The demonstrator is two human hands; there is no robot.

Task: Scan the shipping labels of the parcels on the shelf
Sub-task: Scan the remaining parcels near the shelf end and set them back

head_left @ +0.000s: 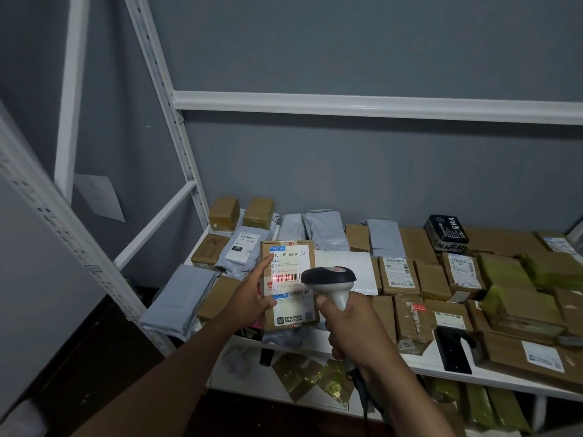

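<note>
Two bare forearms reach in from the bottom edge toward a white metal shelf (315, 345) crowded with parcels. At about 5 o'clock from the middle of the view, the right hand (350, 326) is wrapped around the pale grip of a handheld barcode scanner (329, 280), whose dark head points toward 9 o'clock. A cable hangs from the bottom of the grip past the wrist.

Just beside the scanner, at its 9 o'clock, the left hand (250, 294) holds a small cardboard box (288, 285) tilted up off the shelf, fingers behind it and the thumb lying up across its left edge. A white shipping label (291, 269) covers most of the box's face, and a red scan line glows across the upper barcode, touching nothing but the print.

Beyond the box, from 10 to 12 o'clock, grey poly mailers (325, 230) and small brown cartons (224, 212) lie against the grey wall. From 1 to 4 o'clock the shelf is packed with more brown boxes, several bearing white labels, and a black printed box (446, 231) stands at the back. A black scanner cradle (452, 350) sits at the shelf's front edge, at 4 o'clock from the right hand. Yellow-taped packages (315, 378) show on the level underneath.
</note>
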